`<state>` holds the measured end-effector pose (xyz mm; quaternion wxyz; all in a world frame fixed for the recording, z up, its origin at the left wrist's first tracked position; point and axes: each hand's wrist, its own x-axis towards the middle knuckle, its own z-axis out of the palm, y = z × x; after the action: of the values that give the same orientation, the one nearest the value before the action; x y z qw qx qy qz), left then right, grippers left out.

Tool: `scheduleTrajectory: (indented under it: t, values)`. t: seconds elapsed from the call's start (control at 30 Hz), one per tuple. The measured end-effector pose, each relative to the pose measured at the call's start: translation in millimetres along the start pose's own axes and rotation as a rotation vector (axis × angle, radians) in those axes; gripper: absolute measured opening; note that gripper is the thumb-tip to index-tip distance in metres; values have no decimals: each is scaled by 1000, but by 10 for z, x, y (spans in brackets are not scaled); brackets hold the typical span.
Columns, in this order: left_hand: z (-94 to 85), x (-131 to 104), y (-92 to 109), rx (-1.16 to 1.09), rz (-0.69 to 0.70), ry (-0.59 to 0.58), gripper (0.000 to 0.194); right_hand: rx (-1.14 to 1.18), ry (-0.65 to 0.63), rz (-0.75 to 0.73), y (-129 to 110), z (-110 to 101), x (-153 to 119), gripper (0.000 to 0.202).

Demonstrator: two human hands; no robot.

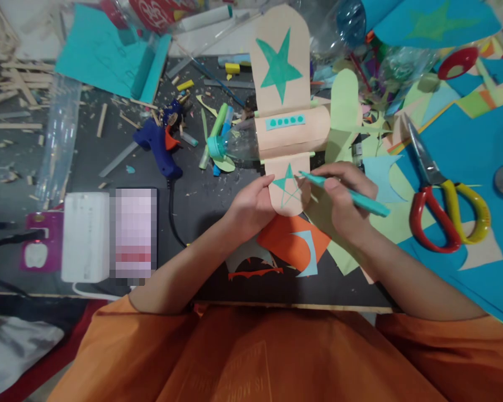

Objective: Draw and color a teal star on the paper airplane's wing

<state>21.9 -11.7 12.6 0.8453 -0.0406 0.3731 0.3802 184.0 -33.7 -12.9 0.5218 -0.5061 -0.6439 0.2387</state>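
Observation:
A toy airplane [293, 139] made from a plastic bottle covered in peach paper lies in front of me. Its far wing carries a filled green star [280, 66]. On the near wing is a star outline [288, 187], coloured only at its upper part. My left hand [254, 207] holds the near wing by its left edge, thumb on top and fingers beneath. My right hand [347, 195] grips a teal marker [352, 195], its tip close to the star outline; whether it touches cannot be made out. The bottle's teal cap [217, 146] points left. Light green paper tail pieces [344, 100] stand at the right.
A blue glue gun [161, 148] lies left, near a phone [136, 234] and a white power bank [86, 237]. Scissors [433, 190] with red and yellow handles rest at right on blue paper [456, 151]. Orange paper [285, 240] sits below the wing. Wooden sticks [23, 84] and scraps litter the table.

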Motion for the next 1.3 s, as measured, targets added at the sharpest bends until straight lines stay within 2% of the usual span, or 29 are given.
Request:
scheduleTrajectory:
  t: [0.1,0.23,0.33,0.5,0.63,0.77,0.97,1.1,1.3]
  values:
    - [6,-8,4,39,3,29,47,84,-1,65,52,-39,39,30]
    - [-16,22,3,61,14,50,47,47,-73,112,67,-64,67,28]
    - [-76,47,-4,106,24,-13,41,45,-121,125,43,-54,55,25]
    - [-221,32,-7,366,124,-144,23,30,-191,93,-37,-37,32,15]
    - [-264,31,-5,383,141,-227,26,67,-202,57,-75,-31,30,17]
    - [-244,37,3,375,129,-260,25,128,-267,99,-79,-3,6,20]
    - [-216,29,2,370,118,-251,36,196,-361,179,-112,20,-51,30]
    - [-210,30,-1,352,107,-260,41,171,-353,178,-134,13,-51,31]
    - [-212,37,2,374,120,-274,43,129,-346,137,-133,6,-54,23]
